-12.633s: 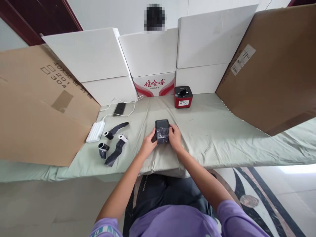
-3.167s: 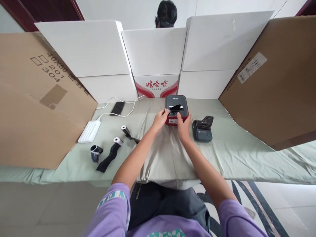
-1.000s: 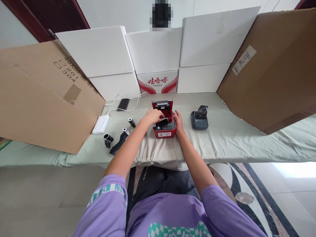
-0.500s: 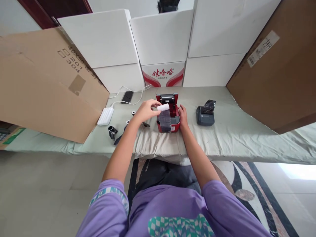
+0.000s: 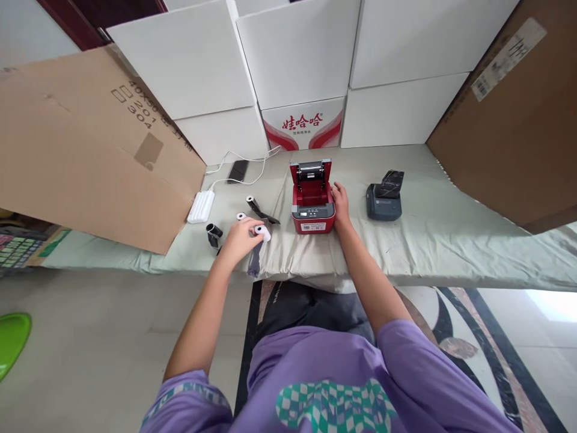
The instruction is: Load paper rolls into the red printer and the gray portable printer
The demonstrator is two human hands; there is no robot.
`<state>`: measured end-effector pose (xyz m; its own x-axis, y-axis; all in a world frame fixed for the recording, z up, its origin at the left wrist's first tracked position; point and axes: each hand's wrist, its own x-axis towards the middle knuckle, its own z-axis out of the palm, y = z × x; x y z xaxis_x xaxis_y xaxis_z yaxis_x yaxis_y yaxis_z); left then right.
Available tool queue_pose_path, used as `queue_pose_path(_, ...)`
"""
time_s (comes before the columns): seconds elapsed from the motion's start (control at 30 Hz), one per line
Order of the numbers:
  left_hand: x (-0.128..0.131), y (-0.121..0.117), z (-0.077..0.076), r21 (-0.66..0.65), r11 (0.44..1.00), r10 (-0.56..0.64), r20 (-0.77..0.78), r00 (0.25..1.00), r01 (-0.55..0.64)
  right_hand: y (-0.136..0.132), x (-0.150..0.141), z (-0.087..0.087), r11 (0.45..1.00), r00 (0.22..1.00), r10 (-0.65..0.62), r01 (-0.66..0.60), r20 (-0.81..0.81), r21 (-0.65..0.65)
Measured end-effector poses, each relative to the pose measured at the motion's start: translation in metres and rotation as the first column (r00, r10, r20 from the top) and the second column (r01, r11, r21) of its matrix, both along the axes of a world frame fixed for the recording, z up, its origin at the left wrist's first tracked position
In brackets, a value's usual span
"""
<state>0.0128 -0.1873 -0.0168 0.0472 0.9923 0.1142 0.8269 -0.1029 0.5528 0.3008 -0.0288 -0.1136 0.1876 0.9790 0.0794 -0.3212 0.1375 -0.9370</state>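
Note:
My left hand (image 5: 243, 242) is closed around a white paper roll (image 5: 264, 232), low over the front of the table. A dark strip (image 5: 255, 262) hangs from the roll toward the table edge. To the right stands a red label printer (image 5: 313, 227), its lid (image 5: 311, 170) raised and its red bay showing nothing inside. Against the printer's right side lies my right hand (image 5: 341, 204), fingers stretched along the casing. Near my left hand are a black roll (image 5: 214, 231), another white-ended roll (image 5: 241, 216) partly hidden by my hand, and a roll with a dark strip (image 5: 252, 201).
A dark grey portable printer (image 5: 384, 208) with a black strip stands at the right. A white power bank (image 5: 201, 206) with a cable and a black phone (image 5: 238, 171) lie at the back left. White boxes (image 5: 302, 54) and cardboard panels (image 5: 67, 156) wall the table.
My left hand has carried the white roll and its dark strip away from the printer, leftward and down to the table. My right hand stays at the printer's side.

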Motion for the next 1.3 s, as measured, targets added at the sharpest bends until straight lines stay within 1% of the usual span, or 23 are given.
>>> queue_pose_path(0.1,0.001,0.0,-0.022,0.034,0.999,0.011,0.028,1.0,-0.012,0.002,0.001,-0.003,1.0,1.0,0.007,-0.007,0.006,0.0)
queue_pose_path(0.2,0.003,-0.004,-0.033,0.068,0.997,0.021,0.051,0.998,-0.024,0.002,0.001,-0.003,1.0,1.0,-0.002,0.002,0.024,-0.002)
queue_pose_path(0.3,0.003,-0.011,-0.031,0.079,0.996,0.031,0.017,0.999,-0.032,0.001,0.0,-0.001,1.0,1.0,-0.009,0.009,0.027,0.001)
queue_pose_path(0.37,-0.001,-0.009,-0.023,0.114,0.99,0.089,-0.01,0.996,-0.088,-0.001,0.0,0.001,1.0,0.999,-0.006,0.006,0.033,0.002)
queue_pose_path(0.4,-0.005,-0.005,-0.018,0.146,0.98,0.135,-0.012,0.991,-0.131,-0.002,0.0,0.002,1.0,0.999,-0.005,0.005,0.037,0.003)
queue_pose_path(0.47,-0.016,0.012,-0.008,0.22,0.952,0.222,-0.006,0.975,-0.215,-0.004,0.0,0.004,1.0,0.999,-0.014,0.014,0.04,0.004)
queue_pose_path(0.53,-0.028,0.04,-0.002,0.244,0.939,0.259,-0.03,0.965,-0.244,-0.004,0.001,0.005,1.0,0.999,-0.025,0.024,0.031,0.005)
queue_pose_path(0.57,-0.034,0.057,0.0,0.214,0.946,0.261,-0.061,0.963,-0.243,-0.004,0.001,0.005,1.0,0.999,-0.026,0.026,0.023,0.002)
queue_pose_path(0.67,-0.045,0.102,-0.001,0.017,0.971,0.236,-0.167,0.957,-0.237,-0.003,0.001,0.004,1.0,1.0,-0.013,0.013,-0.001,-0.012)
queue_pose_path(0.73,-0.048,0.122,-0.005,-0.064,0.973,0.21,-0.169,0.963,-0.224,-0.003,0.001,0.004,1.0,1.0,-0.007,0.007,-0.019,-0.024)
queue_pose_path(0.77,-0.049,0.127,-0.007,-0.069,0.976,0.197,-0.126,0.972,-0.206,-0.003,0.001,0.005,1.0,1.0,-0.006,0.005,-0.029,-0.028)
queue_pose_path(0.8,-0.048,0.129,-0.007,-0.056,0.982,0.176,-0.052,0.983,-0.178,-0.003,0.0,0.005,0.999,0.999,-0.007,0.006,-0.037,-0.032)
queue_pose_path(0.87,-0.045,0.128,-0.006,0.0,0.995,0.103,0.164,0.981,-0.105,-0.005,0.0,0.007,0.999,0.999,-0.018,0.017,-0.032,-0.029)
queue_pose_path(0.9,-0.041,0.125,-0.004,0.029,0.997,0.054,0.281,0.958,-0.065,-0.005,0.0,0.008,0.999,0.999,-0.027,0.027,-0.02,-0.024)
queue_pose_path(0.97,-0.028,0.118,0.004,0.053,0.998,-0.039,0.478,0.877,0.015,-0.007,-0.001,0.01,0.999,0.999,-0.044,0.044,0.004,-0.011)
queue_pose_path(1.03,-0.007,0.111,0.015,0.052,0.995,-0.103,0.582,0.807,0.089,-0.008,-0.001,0.011,0.999,0.999,-0.051,0.052,0.007,-0.002)
queue_pose_path(1.07,0.006,0.108,0.021,0.065,0.99,-0.141,0.588,0.797,0.127,-0.008,-0.002,0.011,0.999,0.999,-0.049,0.049,0.002,0.001)
queue_pose_path(1.1,0.02,0.105,0.027,0.09,0.981,-0.193,0.558,0.807,0.172,-0.008,-0.002,0.01,0.999,0.999,-0.045,0.045,-0.003,0.002)
queue_pose_path(1.13,0.035,0.103,0.032,0.124,0.967,-0.253,0.495,0.831,0.22,-0.008,-0.002,0.01,0.999,0.999,-0.042,0.042,-0.008,0.001)
queue_pose_path(1.2,0.064,0.102,0.041,0.171,0.933,-0.357,0.307,0.882,0.317,-0.007,-0.002,0.008,0.999,0.999,-0.033,0.033,-0.013,-0.002)
queue_pose_path(1.23,0.077,0.104,0.044,0.173,0.917,-0.39,0.208,0.897,0.359,-0.006,-0.002,0.007,0.999,0.999,-0.033,0.033,-0.014,-0.002)
queue_pose_path(1.3,0.099,0.111,0.044,0.136,0.899,-0.427,0.055,0.903,0.417,-0.004,-0.002,0.005,0.999,0.999,-0.039,0.04,-0.014,0.002)
